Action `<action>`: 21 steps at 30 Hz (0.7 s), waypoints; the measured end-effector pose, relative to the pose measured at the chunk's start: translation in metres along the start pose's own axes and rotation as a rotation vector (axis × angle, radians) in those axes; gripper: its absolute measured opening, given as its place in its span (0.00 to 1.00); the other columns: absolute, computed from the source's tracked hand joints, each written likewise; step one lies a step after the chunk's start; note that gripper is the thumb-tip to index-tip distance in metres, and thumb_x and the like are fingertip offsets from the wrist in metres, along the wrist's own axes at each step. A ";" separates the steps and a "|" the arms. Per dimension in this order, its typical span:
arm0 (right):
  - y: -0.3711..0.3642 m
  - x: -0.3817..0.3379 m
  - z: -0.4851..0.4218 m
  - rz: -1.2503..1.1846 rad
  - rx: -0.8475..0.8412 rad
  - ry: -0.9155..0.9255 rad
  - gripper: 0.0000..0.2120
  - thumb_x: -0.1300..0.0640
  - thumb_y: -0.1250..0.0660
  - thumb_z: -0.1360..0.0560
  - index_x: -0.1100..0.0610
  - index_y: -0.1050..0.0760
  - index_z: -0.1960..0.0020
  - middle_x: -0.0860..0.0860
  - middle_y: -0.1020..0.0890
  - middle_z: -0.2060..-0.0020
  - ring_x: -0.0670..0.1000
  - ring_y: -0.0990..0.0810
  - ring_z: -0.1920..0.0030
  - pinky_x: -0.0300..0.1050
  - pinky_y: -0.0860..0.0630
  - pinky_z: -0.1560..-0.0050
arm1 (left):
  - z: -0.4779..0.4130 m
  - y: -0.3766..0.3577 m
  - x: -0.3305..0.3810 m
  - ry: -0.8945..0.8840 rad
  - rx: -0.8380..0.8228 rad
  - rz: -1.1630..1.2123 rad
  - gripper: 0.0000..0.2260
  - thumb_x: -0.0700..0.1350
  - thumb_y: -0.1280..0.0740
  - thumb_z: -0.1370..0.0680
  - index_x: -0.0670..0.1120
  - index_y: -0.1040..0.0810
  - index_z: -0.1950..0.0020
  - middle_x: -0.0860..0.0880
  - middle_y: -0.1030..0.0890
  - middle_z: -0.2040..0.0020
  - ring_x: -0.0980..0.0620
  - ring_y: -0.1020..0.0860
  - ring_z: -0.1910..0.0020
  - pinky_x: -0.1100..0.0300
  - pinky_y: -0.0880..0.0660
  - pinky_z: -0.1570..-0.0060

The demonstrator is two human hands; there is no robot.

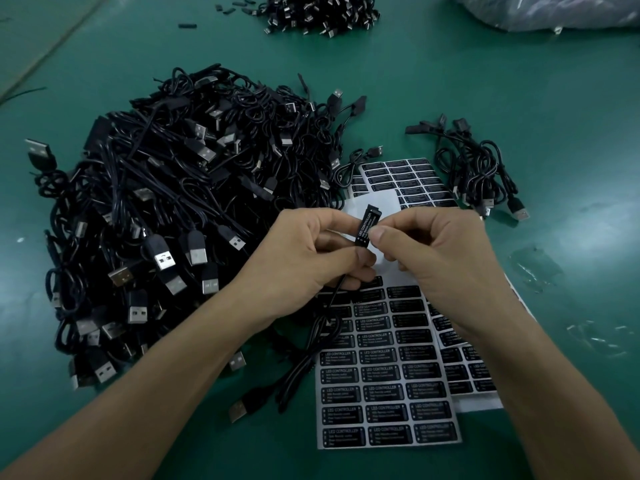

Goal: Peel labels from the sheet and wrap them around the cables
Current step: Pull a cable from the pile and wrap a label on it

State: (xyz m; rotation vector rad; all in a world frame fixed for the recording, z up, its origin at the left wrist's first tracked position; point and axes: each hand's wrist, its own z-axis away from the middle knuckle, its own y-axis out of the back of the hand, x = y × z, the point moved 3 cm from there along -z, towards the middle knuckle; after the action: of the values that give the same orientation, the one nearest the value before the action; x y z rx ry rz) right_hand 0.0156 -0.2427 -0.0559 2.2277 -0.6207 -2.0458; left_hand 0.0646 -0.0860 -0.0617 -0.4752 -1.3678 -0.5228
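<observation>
Cable [313, 336] held above the sheet [375, 199]: left hand [311, 251] pinches it steady so right hand [433, 251] can pinch the label [363, 228] round it.

Bare left hand [304, 254], bare right hand [440, 258], left forearm [180, 368] and right forearm [540, 368] uncovered to the picture's lower edge, fingernails short and plain, right thumbnail [378, 233] rounded
</observation>
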 end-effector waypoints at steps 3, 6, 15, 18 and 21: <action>0.000 0.001 0.000 0.011 0.002 -0.009 0.09 0.56 0.26 0.26 0.49 0.17 0.64 0.44 0.19 0.72 0.39 0.25 0.70 0.34 0.26 0.67 | 0.000 0.000 0.000 0.000 -0.001 -0.005 0.08 0.34 0.28 0.24 0.46 0.18 0.49 0.43 0.13 0.59 0.49 0.14 0.60 0.62 0.18 0.61; 0.000 0.002 -0.001 0.017 0.005 -0.018 0.08 0.56 0.26 0.26 0.49 0.17 0.64 0.45 0.19 0.72 0.40 0.25 0.70 0.36 0.25 0.67 | -0.001 0.000 -0.001 -0.001 -0.003 -0.008 0.08 0.34 0.28 0.24 0.46 0.18 0.50 0.42 0.13 0.59 0.50 0.14 0.61 0.62 0.18 0.61; 0.000 0.004 -0.001 0.000 0.022 -0.045 0.07 0.57 0.26 0.26 0.51 0.16 0.63 0.48 0.18 0.71 0.43 0.24 0.69 0.42 0.24 0.65 | 0.000 0.000 -0.001 0.002 -0.001 -0.016 0.07 0.34 0.28 0.24 0.44 0.18 0.49 0.42 0.13 0.59 0.49 0.14 0.60 0.62 0.18 0.61; 0.000 0.004 -0.001 0.004 0.025 -0.047 0.06 0.56 0.26 0.26 0.50 0.16 0.62 0.49 0.18 0.71 0.44 0.24 0.69 0.44 0.24 0.64 | 0.000 -0.001 -0.001 0.003 0.000 -0.014 0.07 0.34 0.28 0.24 0.44 0.18 0.49 0.42 0.13 0.59 0.49 0.14 0.61 0.62 0.18 0.61; 0.001 0.004 -0.001 0.013 0.031 -0.041 0.07 0.56 0.26 0.26 0.50 0.16 0.63 0.47 0.18 0.71 0.43 0.24 0.70 0.42 0.25 0.65 | -0.001 -0.001 -0.001 0.004 0.001 -0.010 0.07 0.34 0.28 0.23 0.45 0.18 0.50 0.44 0.13 0.60 0.50 0.14 0.62 0.63 0.19 0.63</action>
State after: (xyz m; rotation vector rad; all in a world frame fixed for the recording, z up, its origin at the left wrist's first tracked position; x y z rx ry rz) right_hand 0.0167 -0.2448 -0.0593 2.1973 -0.6723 -2.0950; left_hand 0.0643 -0.0874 -0.0625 -0.4671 -1.3672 -0.5308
